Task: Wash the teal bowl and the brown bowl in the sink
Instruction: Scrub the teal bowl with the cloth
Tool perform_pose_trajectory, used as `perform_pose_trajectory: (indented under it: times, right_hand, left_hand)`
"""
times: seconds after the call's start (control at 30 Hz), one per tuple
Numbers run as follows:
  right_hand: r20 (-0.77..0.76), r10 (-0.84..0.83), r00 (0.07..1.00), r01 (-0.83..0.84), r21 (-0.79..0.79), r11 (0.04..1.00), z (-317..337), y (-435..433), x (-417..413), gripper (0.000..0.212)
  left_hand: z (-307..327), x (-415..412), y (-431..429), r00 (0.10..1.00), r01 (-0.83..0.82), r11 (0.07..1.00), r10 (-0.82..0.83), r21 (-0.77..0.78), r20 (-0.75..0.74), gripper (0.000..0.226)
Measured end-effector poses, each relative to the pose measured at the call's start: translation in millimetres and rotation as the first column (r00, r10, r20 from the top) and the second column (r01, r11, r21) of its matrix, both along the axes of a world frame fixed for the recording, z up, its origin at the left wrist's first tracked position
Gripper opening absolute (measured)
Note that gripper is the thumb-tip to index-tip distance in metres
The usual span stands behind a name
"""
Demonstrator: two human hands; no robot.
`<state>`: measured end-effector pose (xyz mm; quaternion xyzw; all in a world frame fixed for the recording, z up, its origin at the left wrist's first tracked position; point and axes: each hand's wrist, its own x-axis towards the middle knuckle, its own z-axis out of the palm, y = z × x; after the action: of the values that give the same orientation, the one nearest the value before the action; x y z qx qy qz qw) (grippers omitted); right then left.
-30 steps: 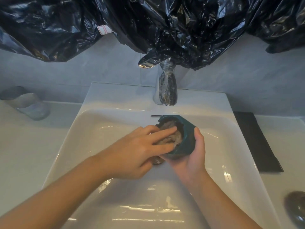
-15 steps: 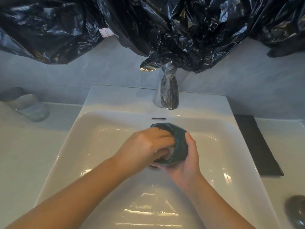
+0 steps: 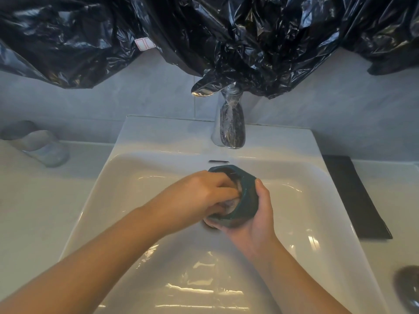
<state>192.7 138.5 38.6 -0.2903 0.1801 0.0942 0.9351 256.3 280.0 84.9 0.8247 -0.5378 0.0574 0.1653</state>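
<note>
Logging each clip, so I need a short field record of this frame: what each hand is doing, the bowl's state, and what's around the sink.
left hand: fingers curled inside the teal bowl
right hand: grips the bowl's outer wall
teal bowl: tipped sideways over the sink, mouth facing left
faucet: behind the bowl, flow unclear
counter: glass left, dark mat right
right edge: dark round object, too blurred to identify

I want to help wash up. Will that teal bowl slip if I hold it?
Probably slippery: the teal bowl looks wet inside, and the right hand curls around it. It seems stiff, keeping its angular shape under that grip. Likely light, since that hand seems to carry it tilted over the sink.
</note>
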Motion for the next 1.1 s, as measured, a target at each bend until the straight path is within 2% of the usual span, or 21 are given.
perform_pose_trajectory:
  times: [0.1, 0.2, 0.3, 0.37, 0.43, 0.53, 0.6, 0.67, 0.77, 0.83, 0.93, 1.0, 1.1]
  right_hand:
    - [0.021, 0.018, 1.0, -0.018, 0.001, 1.0, -1.6, -2.3, -1.3, 0.055]
    - [0.022, 0.04, 0.999, -0.04, -0.006, 0.999, -2.7, -1.6, -1.3, 0.054]
    - [-0.004, 0.021, 1.0, -0.021, -0.005, 1.0, -2.1, 0.7, 0.3, 0.053]
    - [0.006, -0.003, 1.0, 0.004, -0.034, 0.999, -2.5, 0.8, 1.3, 0.056]
    - [0.012, -0.028, 1.0, 0.029, -0.079, 0.996, -5.2, -0.4, 1.7, 0.059]
    - [0.027, -0.041, 0.999, 0.045, -0.152, 0.987, -7.8, -0.2, 1.0, 0.061]
    - [0.051, -0.053, 0.997, 0.064, -0.25, 0.966, -7.7, 0.6, 0.9, 0.063]
    - [0.114, -0.082, 0.99, 0.118, -0.354, 0.928, -7.6, 0.5, 1.8, 0.069]
    - [0.278, -0.053, 0.959, 0.208, -0.565, 0.798, -6.2, 0.5, 2.2, 0.089]
    - [0.355, 0.027, 0.935, 0.227, -0.654, 0.722, -10.0, -0.1, 1.2, 0.086]
    - [0.422, 0.132, 0.897, 0.249, -0.73, 0.637, -12.0, -1.5, 2.3, 0.069]
    - [0.446, 0.19, 0.875, 0.261, -0.764, 0.59, -12.4, -2.3, 3.8, 0.065]
    - [0.505, 0.262, 0.822, 0.324, -0.794, 0.514, -11.1, -3.4, 3.0, 0.066]
  left_hand:
    - [-16.1, -11.6, -8.3, 0.999, -0.026, 0.989, 0.03, -0.142, 0.023, 0.01]
    - [-24.1, -9.1, -6.8, 0.982, -0.128, 0.965, 0.156, -0.227, 0.109, 0.01]
    - [-24.4, -6.7, -0.1, 0.937, -0.224, 0.96, 0.259, -0.167, 0.232, 0.011]
    - [-23.0, -13.1, 0.8, 0.919, -0.292, 0.951, 0.307, -0.098, 0.247, 0.008]
    - [-23.8, -17.0, -1.1, 0.915, -0.364, 0.93, 0.367, -0.048, 0.166, 0.008]
    - [-14.9, -15.1, -6.3, 0.871, -0.477, 0.877, 0.48, 0.05, -0.105, 0.028]
    - [-8.4, -13.0, -7.3, 0.745, -0.515, 0.845, 0.524, 0.142, -0.413, 0.039]
    - [-4.1, -14.5, -7.0, 0.555, -0.553, 0.827, 0.458, 0.103, -0.694, 0.033]
    - [1.2, -20.3, -8.9, 0.279, -0.609, 0.791, 0.285, 0.061, -0.917, 0.012]
    - [3.8, -24.8, -8.9, 0.093, -0.639, 0.764, 0.185, 0.084, -0.978, 0.018]
    - [6.6, -27.7, -5.2, -0.182, -0.695, 0.701, 0.039, 0.157, -0.983, 0.02]
    - [6.1, -27.0, -1.9, -0.294, -0.72, 0.662, -0.022, 0.206, -0.956, 0.023]
    - [8.1, -27.0, -2.0, -0.389, -0.767, 0.604, -0.169, 0.216, -0.906, 0.021]
